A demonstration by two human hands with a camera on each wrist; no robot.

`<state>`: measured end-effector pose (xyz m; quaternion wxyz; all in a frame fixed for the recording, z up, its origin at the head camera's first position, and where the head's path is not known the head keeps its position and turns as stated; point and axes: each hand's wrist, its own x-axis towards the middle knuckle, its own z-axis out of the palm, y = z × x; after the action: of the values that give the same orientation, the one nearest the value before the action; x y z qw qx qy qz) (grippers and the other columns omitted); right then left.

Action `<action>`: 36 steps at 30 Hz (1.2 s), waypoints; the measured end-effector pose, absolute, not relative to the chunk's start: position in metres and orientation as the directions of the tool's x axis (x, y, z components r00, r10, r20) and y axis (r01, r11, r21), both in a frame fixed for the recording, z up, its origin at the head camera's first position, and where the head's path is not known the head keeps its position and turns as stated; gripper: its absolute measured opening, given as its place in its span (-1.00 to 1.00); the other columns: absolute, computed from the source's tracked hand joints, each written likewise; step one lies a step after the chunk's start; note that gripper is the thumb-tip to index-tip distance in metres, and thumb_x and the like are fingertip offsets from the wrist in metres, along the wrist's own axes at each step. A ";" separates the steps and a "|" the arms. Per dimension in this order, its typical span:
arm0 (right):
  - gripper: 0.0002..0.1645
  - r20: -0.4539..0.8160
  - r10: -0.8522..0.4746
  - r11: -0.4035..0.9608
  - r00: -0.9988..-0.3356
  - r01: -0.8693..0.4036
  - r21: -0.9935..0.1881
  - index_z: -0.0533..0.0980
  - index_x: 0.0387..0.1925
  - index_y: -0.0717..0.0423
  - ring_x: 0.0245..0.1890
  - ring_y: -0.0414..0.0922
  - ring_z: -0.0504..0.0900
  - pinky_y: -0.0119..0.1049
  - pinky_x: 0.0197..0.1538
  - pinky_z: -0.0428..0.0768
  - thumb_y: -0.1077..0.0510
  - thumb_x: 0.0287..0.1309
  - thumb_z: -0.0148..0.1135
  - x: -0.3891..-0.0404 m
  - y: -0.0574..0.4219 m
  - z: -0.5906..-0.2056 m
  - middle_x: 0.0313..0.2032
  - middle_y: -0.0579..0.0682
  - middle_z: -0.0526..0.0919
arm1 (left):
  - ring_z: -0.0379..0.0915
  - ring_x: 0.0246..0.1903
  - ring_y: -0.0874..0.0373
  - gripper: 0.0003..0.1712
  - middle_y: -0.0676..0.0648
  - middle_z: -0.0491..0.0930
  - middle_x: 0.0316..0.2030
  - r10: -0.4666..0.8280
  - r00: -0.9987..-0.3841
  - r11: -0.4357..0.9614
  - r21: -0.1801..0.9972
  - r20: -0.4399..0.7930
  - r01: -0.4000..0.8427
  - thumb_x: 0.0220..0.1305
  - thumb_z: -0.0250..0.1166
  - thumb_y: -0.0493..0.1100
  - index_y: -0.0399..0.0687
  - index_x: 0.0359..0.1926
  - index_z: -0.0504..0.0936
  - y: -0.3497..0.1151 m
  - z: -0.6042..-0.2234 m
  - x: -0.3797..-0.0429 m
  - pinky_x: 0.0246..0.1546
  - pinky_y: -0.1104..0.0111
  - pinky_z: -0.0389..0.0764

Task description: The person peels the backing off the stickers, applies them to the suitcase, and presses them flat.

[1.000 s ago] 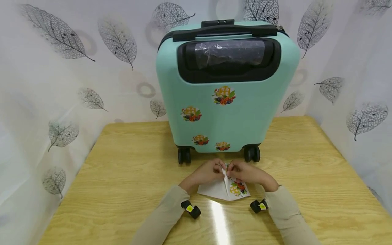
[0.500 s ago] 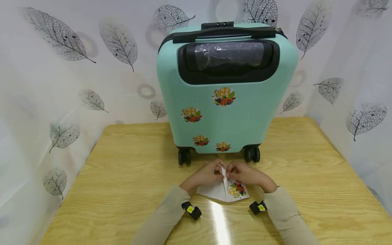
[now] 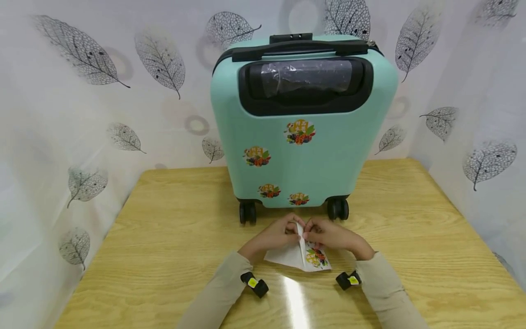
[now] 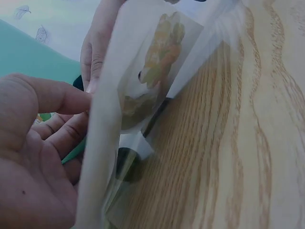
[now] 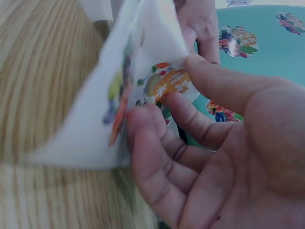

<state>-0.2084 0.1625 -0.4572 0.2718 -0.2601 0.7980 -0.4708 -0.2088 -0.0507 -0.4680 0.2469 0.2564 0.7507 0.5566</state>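
A bent sheet of fruit stickers (image 3: 287,256) is held up between both hands, in front of the suitcase. My left hand (image 3: 280,234) pinches its upper edge between thumb and fingers, on the plain whitish side. From the other side my right hand (image 3: 330,235) pinches the same edge, fingertips close to the left ones. In the right wrist view, the right thumb and fingers hold the sheet (image 5: 157,43) around a printed round sticker (image 5: 169,86). Behind stands a mint-green suitcase (image 3: 328,160), upright on black wheels, bearing several fruit stickers (image 3: 300,132).
The suitcase's black wheels (image 3: 338,209) stand on the wooden table (image 3: 176,237) just beyond the hands. A leaf-patterned curtain (image 3: 94,109) hangs behind and at both sides. Each wrist wears a small black camera band (image 3: 255,284).
Both hands keep their pinch at the sheet's top edge. The sheet's right part has folded slightly more inward. The head view has tilted up a little.
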 end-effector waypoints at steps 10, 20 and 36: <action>-0.70 -0.179 -0.674 0.382 -0.717 -0.130 -0.915 0.42 -0.12 0.43 -0.44 -0.21 0.57 -0.34 -0.39 0.60 0.18 0.41 0.01 -0.208 0.164 -0.453 -0.29 0.13 0.55 | 0.38 -0.41 0.25 -0.66 -0.38 0.59 -0.28 0.655 -0.754 0.180 0.979 -0.043 0.100 0.30 0.13 -0.42 -0.28 0.08 0.35 -0.053 -0.462 -0.208 -0.34 0.46 0.34; -0.68 -0.178 -0.695 0.352 -0.697 -0.113 -0.929 0.41 -0.09 0.49 -0.43 -0.26 0.57 -0.39 -0.35 0.60 0.21 0.41 -0.01 -0.208 0.167 -0.452 -0.31 0.11 0.55 | 0.38 -0.43 0.29 -0.70 -0.41 0.58 -0.26 0.669 -0.740 0.155 0.987 -0.068 0.050 0.30 0.13 -0.42 -0.28 0.03 0.33 -0.052 -0.463 -0.207 -0.36 0.48 0.32; -0.70 -0.183 -0.693 0.367 -0.697 -0.123 -0.922 0.43 -0.10 0.47 -0.41 -0.26 0.56 -0.42 -0.33 0.59 0.22 0.40 0.01 -0.206 0.164 -0.453 -0.33 0.09 0.56 | 0.42 -0.42 0.28 -0.72 -0.43 0.59 -0.25 0.669 -0.739 0.161 0.986 -0.085 0.032 0.28 0.14 -0.42 -0.29 0.00 0.34 -0.052 -0.464 -0.204 -0.34 0.48 0.35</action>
<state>-0.2055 0.1640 -0.4532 0.2868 -0.2630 0.7754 -0.4973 -0.2043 -0.0521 -0.4637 0.2655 0.2453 0.7141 0.5996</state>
